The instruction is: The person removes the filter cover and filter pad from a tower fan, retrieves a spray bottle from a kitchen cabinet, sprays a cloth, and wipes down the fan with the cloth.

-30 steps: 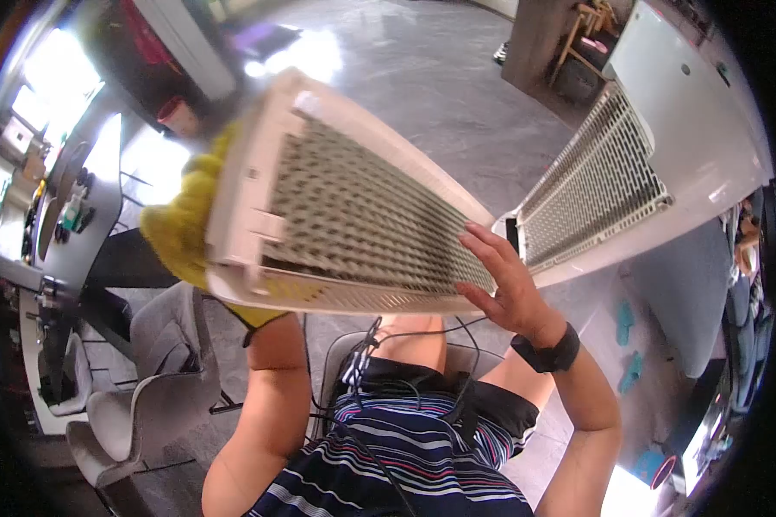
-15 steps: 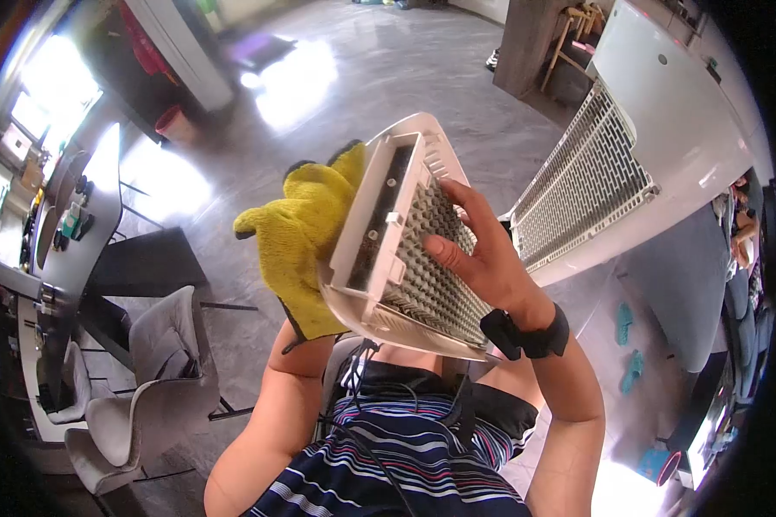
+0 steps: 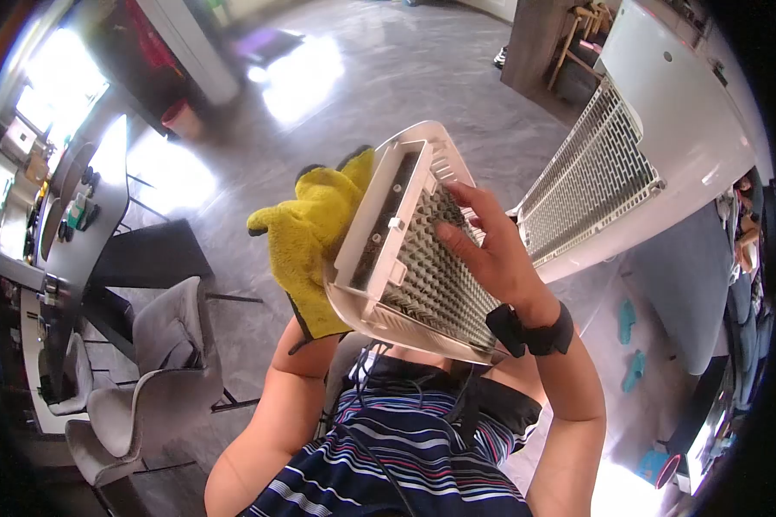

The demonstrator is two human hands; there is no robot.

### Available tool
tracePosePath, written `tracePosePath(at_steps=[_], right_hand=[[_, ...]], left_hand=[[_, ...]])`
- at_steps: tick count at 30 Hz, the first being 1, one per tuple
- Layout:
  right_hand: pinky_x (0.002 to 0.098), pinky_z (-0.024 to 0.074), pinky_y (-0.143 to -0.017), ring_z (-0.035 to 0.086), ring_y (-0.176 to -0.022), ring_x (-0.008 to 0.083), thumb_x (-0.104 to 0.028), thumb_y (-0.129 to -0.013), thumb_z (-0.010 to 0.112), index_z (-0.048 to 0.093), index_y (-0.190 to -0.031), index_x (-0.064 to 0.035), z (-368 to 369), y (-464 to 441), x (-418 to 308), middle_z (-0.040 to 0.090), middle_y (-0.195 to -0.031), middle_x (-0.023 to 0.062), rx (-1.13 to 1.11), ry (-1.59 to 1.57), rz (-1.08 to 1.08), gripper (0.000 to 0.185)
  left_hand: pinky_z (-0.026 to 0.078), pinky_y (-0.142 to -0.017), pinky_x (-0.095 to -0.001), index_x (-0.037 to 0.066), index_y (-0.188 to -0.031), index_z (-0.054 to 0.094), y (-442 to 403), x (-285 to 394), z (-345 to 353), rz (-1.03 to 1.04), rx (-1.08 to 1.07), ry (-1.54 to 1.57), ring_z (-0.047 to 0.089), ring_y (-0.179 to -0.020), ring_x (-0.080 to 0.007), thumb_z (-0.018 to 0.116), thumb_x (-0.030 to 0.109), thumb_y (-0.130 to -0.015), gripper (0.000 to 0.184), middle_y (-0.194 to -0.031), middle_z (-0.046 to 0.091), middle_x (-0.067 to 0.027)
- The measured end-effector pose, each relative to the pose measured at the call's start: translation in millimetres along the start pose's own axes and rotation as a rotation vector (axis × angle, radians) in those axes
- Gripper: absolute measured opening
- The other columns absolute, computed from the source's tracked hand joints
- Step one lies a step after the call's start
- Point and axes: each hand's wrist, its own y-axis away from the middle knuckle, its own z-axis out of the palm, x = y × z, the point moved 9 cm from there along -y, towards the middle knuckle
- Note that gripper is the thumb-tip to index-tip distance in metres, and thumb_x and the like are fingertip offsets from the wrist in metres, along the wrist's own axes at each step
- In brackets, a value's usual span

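My left hand, inside a yellow fabric glove (image 3: 310,237) with dark trim and fingertips, grips a white vented panel (image 3: 358,320) at its left side; part of the hand is behind it. Set in this panel is a framed filter (image 3: 435,258) with a grey honeycomb surface and a dark strip along its left edge. My bare right hand (image 3: 496,254) lies over the right side of the honeycomb, thumb and fingers spread, touching it. A black band circles the right wrist.
A tall white appliance (image 3: 698,112) with an open grille (image 3: 591,177) leans at the right. Grey chairs (image 3: 168,336) and a long table (image 3: 108,185) stand left. Teal slippers (image 3: 627,321) lie on the floor, near a grey padded seat (image 3: 677,276).
The panel, glove and right hand sit slightly lower and further right in view, along with a small camera shift. The right thumb has moved a little over the honeycomb.
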Motion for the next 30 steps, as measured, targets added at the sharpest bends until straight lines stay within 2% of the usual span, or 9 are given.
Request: tracePosePath(at_steps=[6, 14, 17, 24, 27, 29, 30], right_hand=[[0.0345, 0.0378, -0.09, 0.049, -0.104, 0.0295, -0.018, -0.079, 0.064, 0.046, -0.116, 0.001, 22, 0, 9, 0.05, -0.112, 0.019, -0.056, 0.004, 0.009, 0.045], [0.0359, 0.0385, -0.089, 0.05, -0.101, 0.0316, -0.018, -0.076, 0.064, 0.048, -0.113, 0.0021, 54, -13, 32, 0.052, -0.107, 0.0195, -0.003, 0.0, -0.028, 0.046], [0.0368, 0.0389, -0.087, 0.05, -0.099, 0.0327, -0.019, -0.075, 0.065, 0.049, -0.112, 0.002, 68, -18, 32, 0.052, -0.105, 0.0194, -0.025, 0.044, -0.017, 0.046], [0.0395, 0.0366, -0.09, 0.046, -0.101, 0.0357, -0.016, -0.071, 0.066, 0.047, -0.114, 0.0019, 116, -7, 25, 0.05, -0.107, 0.0196, -0.101, 0.202, -0.115, 0.051], [0.0408, 0.0353, -0.093, 0.044, -0.107, 0.0373, -0.011, -0.07, 0.065, 0.043, -0.119, 0.001, 136, 2, 29, 0.046, -0.115, 0.0214, -0.147, 0.234, -0.14, 0.056], [0.0407, 0.0342, -0.096, 0.041, -0.112, 0.0379, -0.011, -0.07, 0.065, 0.043, -0.121, -0.0001, 143, 10, 32, 0.044, -0.119, 0.0229, -0.23, 0.113, -0.166, 0.056], [0.0404, 0.0338, -0.097, 0.039, -0.116, 0.0378, -0.013, -0.072, 0.064, 0.044, -0.12, -0.0011, 138, 14, 38, 0.042, -0.123, 0.0229, -0.25, 0.086, -0.115, 0.054]], left_hand=[[0.041, -0.087, -0.0306, 0.005, -0.122, 0.043, 22, 27, -16, 0.052, 0.089, 0.002, 0.046, -0.106, -0.0155, 0.042, 0.037, -0.09, 0.046, -0.116, 0.049, -0.0075], [0.041, -0.086, -0.0293, 0.005, -0.122, 0.044, 41, 95, -18, 0.199, 0.223, -0.045, 0.046, -0.106, -0.0143, 0.042, 0.035, -0.09, 0.044, -0.115, 0.049, -0.007], [0.041, -0.086, -0.0288, 0.005, -0.122, 0.044, 57, 120, -29, 0.157, 0.273, -0.095, 0.046, -0.106, -0.0138, 0.042, 0.035, -0.091, 0.043, -0.115, 0.05, -0.0068], [0.041, -0.086, -0.0276, 0.005, -0.122, 0.044, 95, 152, -14, -0.21, 0.233, -0.207, 0.046, -0.105, -0.0128, 0.042, 0.033, -0.091, 0.041, -0.115, 0.05, -0.0064], [0.042, -0.081, -0.0274, 0.002, -0.117, 0.047, 95, 145, -23, -0.158, 0.225, -0.052, 0.05, -0.097, -0.0135, 0.045, 0.027, -0.09, 0.037, -0.106, 0.055, -0.0079], [0.046, -0.075, -0.0294, -0.001, -0.114, 0.048, 93, 153, -46, -0.049, 0.231, -0.869, 0.055, -0.086, -0.0158, 0.049, 0.018, -0.086, 0.034, -0.097, 0.058, -0.0103], [0.048, -0.068, -0.0322, -0.004, -0.109, 0.049, 97, 122, -95, -0.132, 0.297, -0.698, 0.058, -0.078, -0.0181, 0.051, 0.011, -0.083, 0.031, -0.091, 0.06, -0.0116]])
